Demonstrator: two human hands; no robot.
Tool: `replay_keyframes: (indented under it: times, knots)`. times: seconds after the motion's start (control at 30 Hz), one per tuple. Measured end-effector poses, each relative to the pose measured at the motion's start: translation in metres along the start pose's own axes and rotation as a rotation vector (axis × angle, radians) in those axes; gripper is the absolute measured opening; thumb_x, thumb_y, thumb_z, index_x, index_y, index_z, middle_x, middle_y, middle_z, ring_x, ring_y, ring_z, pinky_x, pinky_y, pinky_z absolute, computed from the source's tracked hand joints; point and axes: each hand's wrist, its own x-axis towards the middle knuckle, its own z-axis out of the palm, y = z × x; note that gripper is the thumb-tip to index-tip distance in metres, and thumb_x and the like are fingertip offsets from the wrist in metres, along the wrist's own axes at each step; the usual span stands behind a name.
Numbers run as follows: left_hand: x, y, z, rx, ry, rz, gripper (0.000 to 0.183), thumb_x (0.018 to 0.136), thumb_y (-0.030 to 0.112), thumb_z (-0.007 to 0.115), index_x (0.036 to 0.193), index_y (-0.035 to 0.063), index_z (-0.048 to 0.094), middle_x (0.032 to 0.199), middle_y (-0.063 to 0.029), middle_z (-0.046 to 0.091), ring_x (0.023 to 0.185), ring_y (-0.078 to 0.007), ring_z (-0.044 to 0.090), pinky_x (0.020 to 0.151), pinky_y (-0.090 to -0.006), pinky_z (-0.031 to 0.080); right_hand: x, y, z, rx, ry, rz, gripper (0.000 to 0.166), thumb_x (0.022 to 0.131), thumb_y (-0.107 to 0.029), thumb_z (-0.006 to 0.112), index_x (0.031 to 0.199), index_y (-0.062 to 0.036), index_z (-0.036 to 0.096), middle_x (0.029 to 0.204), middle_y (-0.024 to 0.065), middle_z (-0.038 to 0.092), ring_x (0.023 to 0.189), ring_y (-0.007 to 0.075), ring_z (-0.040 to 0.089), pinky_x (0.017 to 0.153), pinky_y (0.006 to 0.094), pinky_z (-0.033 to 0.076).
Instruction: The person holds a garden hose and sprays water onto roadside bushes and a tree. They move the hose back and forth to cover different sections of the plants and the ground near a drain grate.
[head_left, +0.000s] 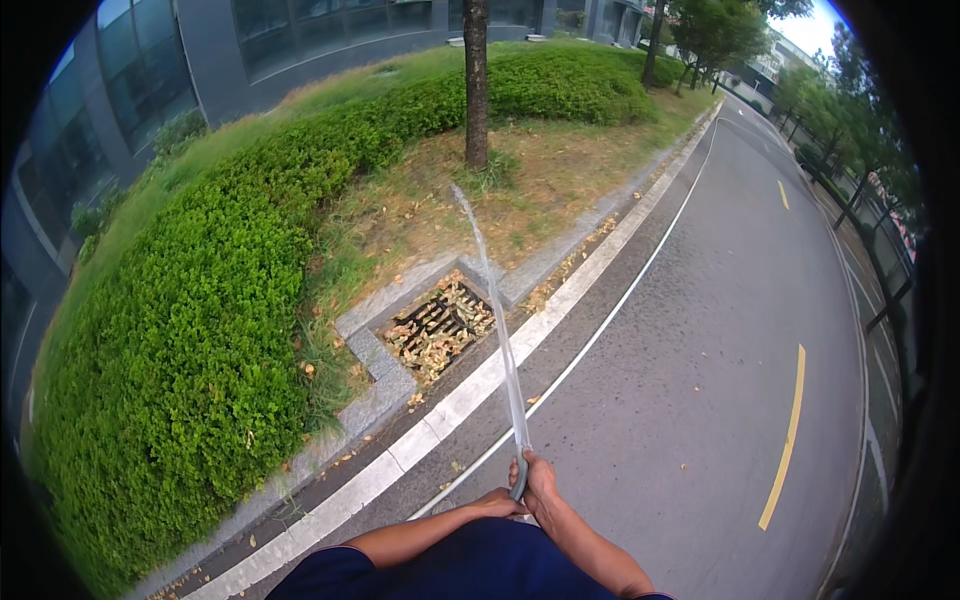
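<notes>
My right hand (538, 480) is closed around the end of a grey hose (519, 480), close in front of my body. Just below it, my left hand (501, 504) is at the lower part of the same hose, its fingers partly hidden. A stream of water (501, 322) leaves the hose end and arcs over the kerb towards the foot of a tree (477, 90). Beneath the stream lies a metal drain grate (442, 319), partly covered with dry leaves. A long white hose (622, 296) runs along the road beside the kerb, passing behind the stream near my hands.
A clipped green hedge (195, 337) fills the left, with a grey building (214, 67) behind it. The granite kerb (375, 360) steps around the drain. The asphalt road (675, 420) with yellow dashes lies to the right, lined with more trees (862, 150) on its far side.
</notes>
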Motion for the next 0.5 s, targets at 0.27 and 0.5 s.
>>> replay_keyframes:
  times: [0.27,0.5]
  knots:
    - [0.009,0.010,0.001,0.032,-0.043,0.004,0.038,0.080,0.036,0.064,0.060,0.0056,0.054,0.058,-0.0048,0.053,0.053,-0.0165,0.051,0.052,-0.0335,0.036,-0.006,-0.009,-0.008,0.096,0.035,-0.036,0.030,0.098,-0.025,0.043,0.086,0.0005,0.054,0.062,0.0070,0.052,0.049,0.0175,0.048,0.047,0.0299,0.042]
    - [0.021,0.020,0.001,0.068,-0.048,0.028,0.040,0.080,0.038,0.063,0.059,0.0063,0.052,0.054,-0.0035,0.051,0.049,-0.0165,0.049,0.051,-0.0342,0.035,-0.008,-0.021,-0.016,0.117,0.062,-0.094,0.032,0.098,-0.026,0.043,0.085,0.0011,0.055,0.061,0.0073,0.052,0.049,0.0180,0.047,0.048,0.0307,0.042]
